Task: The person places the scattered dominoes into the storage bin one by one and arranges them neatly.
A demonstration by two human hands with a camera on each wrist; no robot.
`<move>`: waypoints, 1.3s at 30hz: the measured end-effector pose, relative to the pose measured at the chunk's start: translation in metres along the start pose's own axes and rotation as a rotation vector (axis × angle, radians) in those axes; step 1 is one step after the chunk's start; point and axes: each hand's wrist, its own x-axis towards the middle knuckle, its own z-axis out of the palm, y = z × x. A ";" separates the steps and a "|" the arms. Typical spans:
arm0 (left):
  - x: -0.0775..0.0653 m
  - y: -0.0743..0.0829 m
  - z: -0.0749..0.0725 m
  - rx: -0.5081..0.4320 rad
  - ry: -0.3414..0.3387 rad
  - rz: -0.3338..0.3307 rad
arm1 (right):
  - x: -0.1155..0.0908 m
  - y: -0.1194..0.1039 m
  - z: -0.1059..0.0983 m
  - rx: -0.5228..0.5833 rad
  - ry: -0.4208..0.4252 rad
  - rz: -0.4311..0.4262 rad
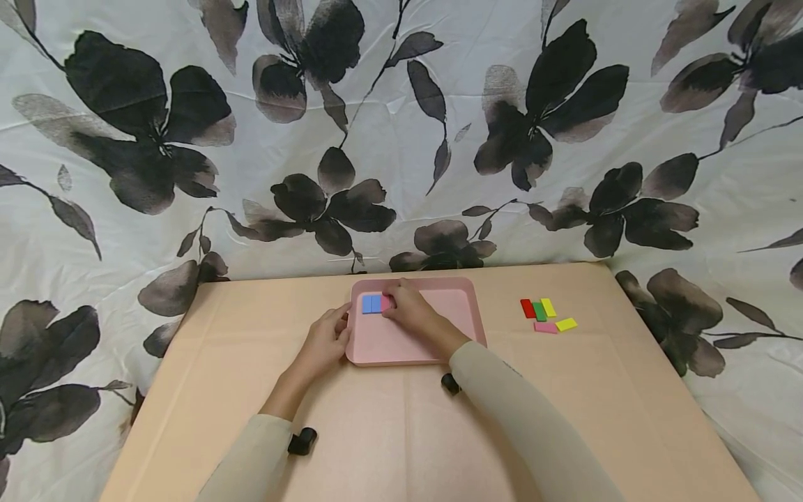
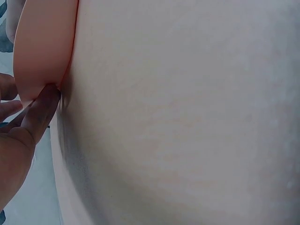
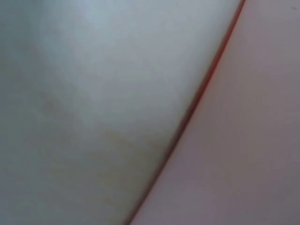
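Note:
A shallow pink tray (image 1: pixel 417 357) lies on the table. Its left edge is held by my left hand (image 1: pixel 323 341), with the thumb (image 2: pixel 44 105) low against the outer wall and the fingers up at the rim. Inside the tray's upper left, two blue tiles (image 1: pixel 371 304) sit side by side. My right hand (image 1: pixel 414 310) reaches over the tray and pinches a pink tile (image 1: pixel 386 303) right beside the blue ones; the fingers cover part of it. In the right wrist view only the tray's edge (image 3: pixel 187 115) and the table show.
Right of the tray, a red tile (image 1: pixel 528 308), a green tile (image 1: pixel 539 312), a pink tile (image 1: pixel 546 327) and two yellow tiles, one at the back (image 1: pixel 548 307) and one nearer (image 1: pixel 567 325), lie loosely grouped on the table (image 1: pixel 389 432). A floral cloth (image 1: pixel 401 139) hangs behind.

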 end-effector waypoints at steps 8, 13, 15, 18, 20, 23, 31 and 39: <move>0.001 0.000 0.000 0.008 0.006 0.012 | 0.000 0.000 0.000 0.000 0.002 -0.008; 0.001 0.000 0.000 0.015 0.012 0.017 | 0.000 0.000 0.000 -0.013 0.012 -0.024; 0.001 -0.001 0.000 0.017 0.013 0.016 | 0.000 0.000 0.000 -0.014 0.011 -0.019; 0.000 0.000 -0.001 0.014 0.015 0.011 | 0.000 0.000 0.000 -0.016 0.007 -0.013; 0.000 0.000 -0.001 0.008 0.013 0.006 | 0.000 0.000 0.000 -0.017 0.004 -0.010; 0.000 0.000 -0.001 -0.003 0.007 -0.001 | -0.001 0.000 0.000 -0.016 0.002 -0.009; 0.000 0.000 0.000 0.004 0.012 0.005 | -0.003 0.001 -0.006 0.037 0.002 -0.030; 0.000 0.000 0.000 0.008 0.015 0.008 | -0.019 -0.002 -0.027 0.103 0.006 -0.010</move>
